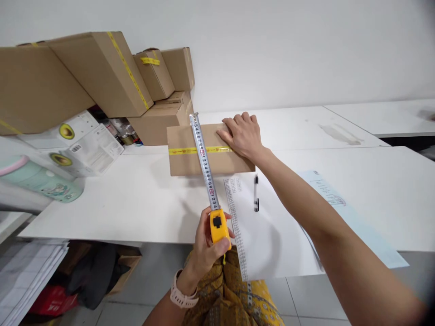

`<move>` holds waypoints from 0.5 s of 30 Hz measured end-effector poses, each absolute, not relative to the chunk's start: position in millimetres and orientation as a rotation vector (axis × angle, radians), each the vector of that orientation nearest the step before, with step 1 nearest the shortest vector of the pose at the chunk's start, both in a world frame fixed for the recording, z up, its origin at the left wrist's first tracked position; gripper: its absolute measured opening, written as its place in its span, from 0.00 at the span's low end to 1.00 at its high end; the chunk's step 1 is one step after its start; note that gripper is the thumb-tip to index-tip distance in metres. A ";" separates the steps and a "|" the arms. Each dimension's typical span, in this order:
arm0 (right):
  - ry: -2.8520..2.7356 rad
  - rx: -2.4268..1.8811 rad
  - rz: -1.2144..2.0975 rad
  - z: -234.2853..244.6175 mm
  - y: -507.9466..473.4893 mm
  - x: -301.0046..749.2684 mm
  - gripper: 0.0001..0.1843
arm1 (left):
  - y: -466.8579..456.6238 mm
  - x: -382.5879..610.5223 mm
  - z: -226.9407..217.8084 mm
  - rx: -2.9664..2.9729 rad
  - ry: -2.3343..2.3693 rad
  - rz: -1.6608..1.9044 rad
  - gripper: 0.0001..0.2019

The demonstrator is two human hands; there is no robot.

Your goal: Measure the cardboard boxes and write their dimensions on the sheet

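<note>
My left hand is closed around a yellow tape measure, whose steel blade runs away from me across the top of a flat cardboard box sealed with yellow tape. My right hand lies flat, fingers stretched, on the right part of that box and presses on it. The box sits on a white table. A pink watch is on my left wrist.
A printed sheet with a black pen lies in front of the box, a second paper to its right. Stacked cardboard boxes, white avocado-marked cartons and a green bottle crowd the left side.
</note>
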State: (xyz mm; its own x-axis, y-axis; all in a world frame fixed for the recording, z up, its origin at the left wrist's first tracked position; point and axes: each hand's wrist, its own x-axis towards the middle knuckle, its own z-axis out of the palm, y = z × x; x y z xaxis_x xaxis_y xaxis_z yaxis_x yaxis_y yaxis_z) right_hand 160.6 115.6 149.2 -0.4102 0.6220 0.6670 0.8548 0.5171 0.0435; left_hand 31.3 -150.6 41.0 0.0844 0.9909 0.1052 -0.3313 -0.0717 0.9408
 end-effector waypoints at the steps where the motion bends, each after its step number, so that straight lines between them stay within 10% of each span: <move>1: -2.168 -1.191 -0.523 146.1 105.2 162.3 0.29 | -158.8 30.6 39.8 1.064 0.845 1.331 0.30; 15: -1.918 -1.257 0.222 103.7 11.0 195.1 0.27 | -231.8 32.8 19.4 1.004 0.867 0.929 0.36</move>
State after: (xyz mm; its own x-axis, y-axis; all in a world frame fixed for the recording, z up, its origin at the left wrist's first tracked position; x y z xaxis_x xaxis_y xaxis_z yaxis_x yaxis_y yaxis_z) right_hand 195.1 11.0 103.7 -0.1719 0.8299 0.5308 0.6865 0.4874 -0.5396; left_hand 32.8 -231.8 19.4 0.3539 0.9212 -0.1619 -0.2251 0.2519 0.9412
